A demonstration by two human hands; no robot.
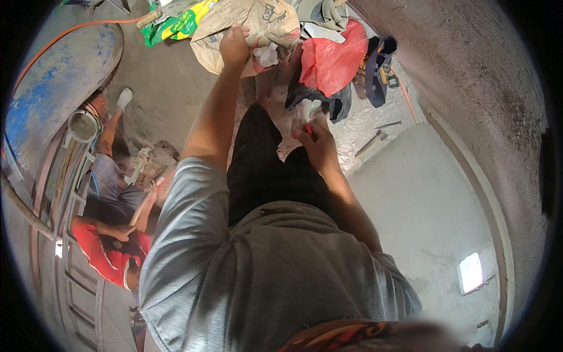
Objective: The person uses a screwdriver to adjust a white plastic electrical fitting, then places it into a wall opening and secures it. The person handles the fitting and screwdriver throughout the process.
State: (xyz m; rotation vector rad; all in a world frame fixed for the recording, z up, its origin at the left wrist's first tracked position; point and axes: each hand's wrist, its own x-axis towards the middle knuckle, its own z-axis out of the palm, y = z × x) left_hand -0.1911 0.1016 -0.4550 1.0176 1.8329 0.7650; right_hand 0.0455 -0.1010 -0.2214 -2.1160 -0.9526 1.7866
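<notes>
My left hand point(234, 46) reaches far forward, its fingers closed on the crumpled brown paper sack point(205, 44). Beside it on the sack lies a crumpled, whitish translucent plastic piece point(265, 56). Nearer to me, my right hand point(319, 146) is closed around a small red object point(308, 128), mostly hidden by the fingers. Just beyond that hand is a white item point(309, 110), too blurred to name, against a black plastic bag point(339, 107). A red plastic bag point(331, 58) lies behind it.
At left, a co-worker in a red shirt point(108, 249) grips a wooden handle point(143, 208). A ladder-like metal frame point(79, 281), a bucket point(84, 126) and a blue-stained curved panel point(64, 73) stand there. A hammer point(372, 142) lies right, near a rough wall point(457, 64).
</notes>
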